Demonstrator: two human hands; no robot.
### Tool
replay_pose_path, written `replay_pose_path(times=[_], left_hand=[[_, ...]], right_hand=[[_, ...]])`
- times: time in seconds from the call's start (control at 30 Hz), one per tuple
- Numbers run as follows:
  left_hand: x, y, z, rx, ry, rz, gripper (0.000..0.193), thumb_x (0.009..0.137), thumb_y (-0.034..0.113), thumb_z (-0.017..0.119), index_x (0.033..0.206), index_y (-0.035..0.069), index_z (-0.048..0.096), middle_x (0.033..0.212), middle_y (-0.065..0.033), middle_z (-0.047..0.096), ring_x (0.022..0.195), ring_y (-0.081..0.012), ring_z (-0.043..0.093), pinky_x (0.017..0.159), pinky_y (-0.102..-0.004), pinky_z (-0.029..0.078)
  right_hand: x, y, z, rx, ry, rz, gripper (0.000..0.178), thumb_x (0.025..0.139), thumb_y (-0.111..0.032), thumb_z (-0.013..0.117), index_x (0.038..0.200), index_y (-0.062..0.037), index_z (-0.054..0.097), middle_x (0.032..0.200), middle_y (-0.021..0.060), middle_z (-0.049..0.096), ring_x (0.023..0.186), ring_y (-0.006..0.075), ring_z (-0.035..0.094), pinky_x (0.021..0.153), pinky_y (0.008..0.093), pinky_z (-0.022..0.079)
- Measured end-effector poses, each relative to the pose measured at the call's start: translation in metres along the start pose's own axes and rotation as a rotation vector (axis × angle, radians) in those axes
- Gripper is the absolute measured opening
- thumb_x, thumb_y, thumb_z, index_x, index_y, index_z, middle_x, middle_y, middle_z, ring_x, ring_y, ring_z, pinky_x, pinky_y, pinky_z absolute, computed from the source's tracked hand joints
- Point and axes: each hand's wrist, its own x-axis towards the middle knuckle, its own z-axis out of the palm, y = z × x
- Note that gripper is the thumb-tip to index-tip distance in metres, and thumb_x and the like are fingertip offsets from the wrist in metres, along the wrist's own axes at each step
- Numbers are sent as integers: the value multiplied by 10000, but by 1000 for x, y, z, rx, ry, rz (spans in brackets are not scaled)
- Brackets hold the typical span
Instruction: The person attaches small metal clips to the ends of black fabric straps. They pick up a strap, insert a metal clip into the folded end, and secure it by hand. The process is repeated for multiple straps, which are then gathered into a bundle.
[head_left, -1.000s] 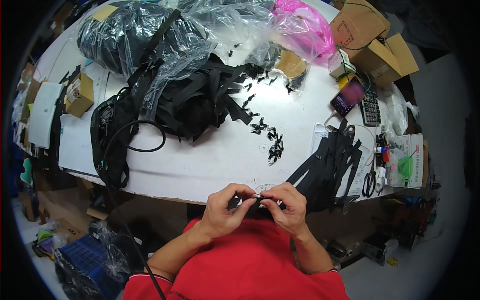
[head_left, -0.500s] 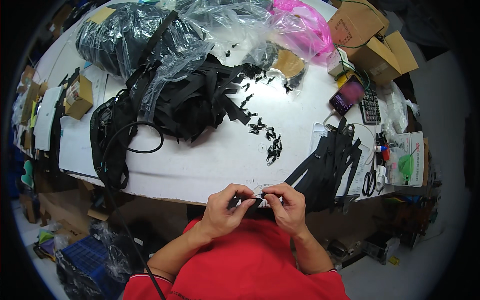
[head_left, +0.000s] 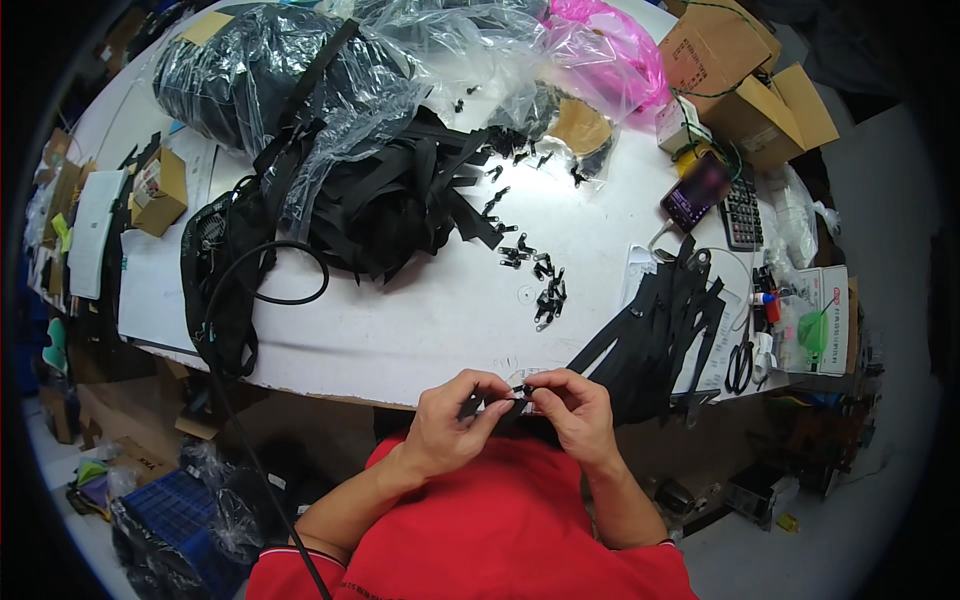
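Note:
At the table's near edge my left hand (head_left: pixel 450 422) pinches the end of a black zipper tape (head_left: pixel 470 406) between thumb and fingers. My right hand (head_left: pixel 577 415) is closed on a small black zipper slider (head_left: pixel 522 390), right against the tape end. The fingertips of both hands almost meet, and they partly hide how slider and tape sit together. Ahead of the hands lies a loose group of black zipper sliders (head_left: pixel 550 298). To the right, a bunch of black zipper tapes (head_left: pixel 640 340) hangs over the table edge.
A big heap of black tapes (head_left: pixel 390 215) and plastic-wrapped bundles (head_left: pixel 270 80) fill the back left. A black cable (head_left: pixel 235 265) loops over the left side. Rightward are a phone (head_left: pixel 697 193), calculator (head_left: pixel 742 212), scissors (head_left: pixel 739 366) and an opened carton (head_left: pixel 775 120).
The black slider at my right fingertips shows more plainly now, and those fingers have shifted slightly. My left hand stays almost in place, still pinching the tape.

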Motion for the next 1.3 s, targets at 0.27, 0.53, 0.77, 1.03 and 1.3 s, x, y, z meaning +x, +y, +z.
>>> replay_pose_path(times=[0.27, 0.53, 0.77, 1.03, 1.3], left_hand=[[0, -2, 1, 6, 4, 3, 187, 881, 2, 742, 1036, 12, 639, 834, -25, 711, 563, -8, 492, 513, -192, 386], [0, 4, 0, 2, -11, -40, 170, 888, 5, 724, 1034, 8, 637, 866, -83, 717, 703, -126, 638, 622, -252, 494], [0, 7, -1, 13, -16, -92, 164, 892, 14, 719, 1033, 8, 636, 866, -106, 713, 743, -173, 700, 657, -279, 537], [0, 7, 0, 6, -13, -84, 162, 897, 15, 712, 1040, 10, 635, 858, -107, 715, 743, -164, 698, 639, -272, 531], [-2, 7, 2, -2, -10, -164, 181, 896, 2, 702, 1067, 7, 643, 884, -118, 711, 768, -170, 700, 659, -289, 540]], right_hand=[[1, -2, -1, -404, 42, -268, 102, 898, -51, 731, 991, -8, 738, 931, 86, 711, 741, 110, 634, 654, 243, 500], [-1, -9, 5, -504, 24, -398, 105, 880, 13, 722, 985, 11, 720, 912, 74, 665, 787, 120, 607, 675, 244, 476], [-4, -8, 11, -552, 140, -458, 104, 843, 8, 752, 943, -9, 732, 861, 67, 657, 727, 123, 596, 627, 245, 465], [-4, -9, 14, -577, 146, -493, 95, 836, -4, 758, 929, -19, 740, 849, 72, 659, 675, 130, 641, 584, 247, 498], [-9, -1, 21, -495, 212, -429, 70, 853, -1, 746, 917, -4, 718, 836, 63, 651, 663, 108, 637, 583, 235, 497]])
